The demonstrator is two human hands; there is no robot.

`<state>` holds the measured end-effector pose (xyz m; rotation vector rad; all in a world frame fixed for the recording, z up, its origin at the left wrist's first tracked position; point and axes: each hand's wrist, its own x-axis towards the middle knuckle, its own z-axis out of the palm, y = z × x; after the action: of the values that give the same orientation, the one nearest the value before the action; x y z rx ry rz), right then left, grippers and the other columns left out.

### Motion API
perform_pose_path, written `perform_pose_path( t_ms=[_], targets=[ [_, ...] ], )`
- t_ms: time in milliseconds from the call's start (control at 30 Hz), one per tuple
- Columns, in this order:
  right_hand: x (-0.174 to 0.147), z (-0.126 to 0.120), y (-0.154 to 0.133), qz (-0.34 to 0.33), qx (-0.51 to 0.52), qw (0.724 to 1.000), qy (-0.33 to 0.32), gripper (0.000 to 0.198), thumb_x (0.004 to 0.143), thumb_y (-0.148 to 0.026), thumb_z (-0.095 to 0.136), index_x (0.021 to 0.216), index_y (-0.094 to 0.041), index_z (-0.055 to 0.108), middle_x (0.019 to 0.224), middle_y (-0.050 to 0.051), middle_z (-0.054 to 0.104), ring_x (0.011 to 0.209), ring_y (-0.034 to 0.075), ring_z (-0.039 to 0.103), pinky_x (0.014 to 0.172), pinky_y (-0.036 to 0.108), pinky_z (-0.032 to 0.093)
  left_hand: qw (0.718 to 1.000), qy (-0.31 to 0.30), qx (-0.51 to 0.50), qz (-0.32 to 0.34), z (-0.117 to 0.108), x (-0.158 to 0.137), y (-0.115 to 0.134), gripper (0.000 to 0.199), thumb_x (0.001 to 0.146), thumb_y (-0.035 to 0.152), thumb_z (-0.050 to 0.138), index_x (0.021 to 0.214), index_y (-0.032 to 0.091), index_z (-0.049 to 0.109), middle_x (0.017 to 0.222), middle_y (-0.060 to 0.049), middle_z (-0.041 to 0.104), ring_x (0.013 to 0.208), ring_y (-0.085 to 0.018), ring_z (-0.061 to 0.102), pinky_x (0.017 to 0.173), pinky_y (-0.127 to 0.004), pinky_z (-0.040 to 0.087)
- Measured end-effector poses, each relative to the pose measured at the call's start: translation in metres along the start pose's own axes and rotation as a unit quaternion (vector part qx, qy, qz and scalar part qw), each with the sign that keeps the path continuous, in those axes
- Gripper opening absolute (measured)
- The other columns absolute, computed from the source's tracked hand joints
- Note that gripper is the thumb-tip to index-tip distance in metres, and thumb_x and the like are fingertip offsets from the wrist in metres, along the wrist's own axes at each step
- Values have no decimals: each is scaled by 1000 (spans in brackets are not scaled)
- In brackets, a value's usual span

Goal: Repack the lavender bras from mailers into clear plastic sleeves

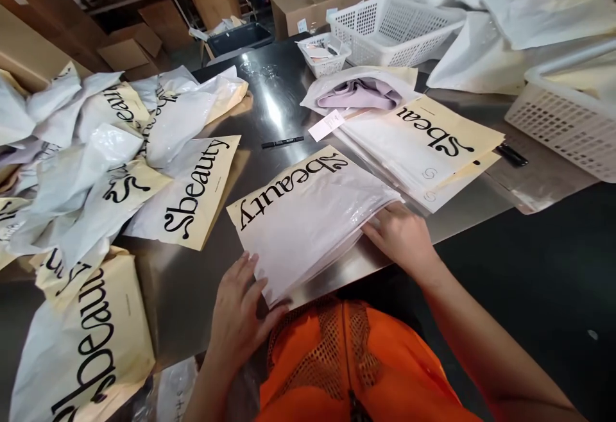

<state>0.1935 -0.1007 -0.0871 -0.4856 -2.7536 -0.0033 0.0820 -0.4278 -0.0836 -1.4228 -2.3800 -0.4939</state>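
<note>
White-and-cream plastic makes up the printed bag [308, 236] that lies between the two hands, on the near part of the steel table [185, 287], its black "Sbeauty" lettering along the far side. One left hand [243, 306] is at its left edge, fingers spread and thumb well apart, the fingertips touching the border rather than closed around it. One right hand [402, 236] is at its right corner, fingers bent and the tips hidden by the edge; whether they pinch it, I cannot tell. More than one layer shows along the bag's near right edge. Beyond it lie one black pen [283, 143] and one pale tag [326, 125]. To the right of the tag sits a stack of printed bags [409, 143], at least two deep, and behind it one bundle of lavender cloth [359, 95] in a white wrapper. Four white baskets are visible: one small [327, 63], two larger behind [409, 50] and one at the right side [558, 117]. Left of the hands, a heap of bags [108, 146] overlaps too much to count; one bag [192, 197] pokes out on its right side.
</note>
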Motion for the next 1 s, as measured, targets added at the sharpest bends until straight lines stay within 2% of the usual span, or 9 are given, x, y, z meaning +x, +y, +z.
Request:
perform_pose_path(
  t_ms=[100,167,267,333,433,533,667,800,1000],
  targets=[
    [11,-17,26,-154,34,987,-29,48,95,-60,49,92,-16,70,91,13,70,91,28,63,71,36,43,993,-22,43,107,1,-6,-5,35,84,15,66,116,28,59,120,-6,70,118,-30,63,88,-44,57],
    [24,-30,43,-215,61,974,-32,50,96,-61,46,104,-19,70,101,12,71,98,29,63,77,39,40,995,20,7,100,-6,-3,-10,36,87,8,56,117,27,61,110,-2,74,106,-23,69,82,-36,58],
    [51,-54,59,-237,138,962,5,35,101,-49,45,108,-27,71,103,5,74,99,26,66,84,41,38,977,156,-113,-87,-28,19,-20,18,89,17,57,104,22,66,95,-4,75,82,-20,72,69,-31,59],
    [73,-77,60,-237,220,945,56,22,98,-42,54,103,-31,72,98,2,74,94,22,67,88,41,40,920,260,-198,-218,-48,47,-30,9,86,27,67,91,20,64,78,-1,72,59,-17,66,51,-28,53],
    [106,-115,55,-223,274,922,157,10,90,-39,69,90,-29,73,88,5,72,104,24,63,94,41,42,853,360,-288,-245,-78,97,-50,29,77,37,77,82,18,56,62,6,61,42,-12,54,38,-25,45],
    [129,-138,49,-223,271,915,197,14,89,-38,70,86,-25,71,83,8,68,107,24,60,92,39,44,835,364,-333,-242,-98,133,-70,38,70,39,81,77,18,51,59,8,55,42,-9,51,37,-24,49],
    [137,-127,48,-205,296,920,155,22,88,-44,69,88,-22,72,91,7,61,82,18,58,67,33,46,823,338,-363,-276,-98,144,-86,33,68,34,79,74,17,52,58,8,51,44,-7,48,37,-22,51],
    [129,-90,51,-163,372,906,120,17,86,-45,71,88,-29,75,88,3,67,81,20,63,71,37,52,816,315,-379,-302,-80,135,-94,34,69,39,77,73,18,51,60,7,48,47,-7,46,39,-21,52],
    [109,-81,33,-10,565,818,103,27,71,-40,84,91,-23,75,90,2,73,79,17,68,76,35,60,794,351,-333,-367,-60,130,-108,35,72,42,76,76,18,51,63,6,50,52,-7,47,44,-18,49]
  ],
)
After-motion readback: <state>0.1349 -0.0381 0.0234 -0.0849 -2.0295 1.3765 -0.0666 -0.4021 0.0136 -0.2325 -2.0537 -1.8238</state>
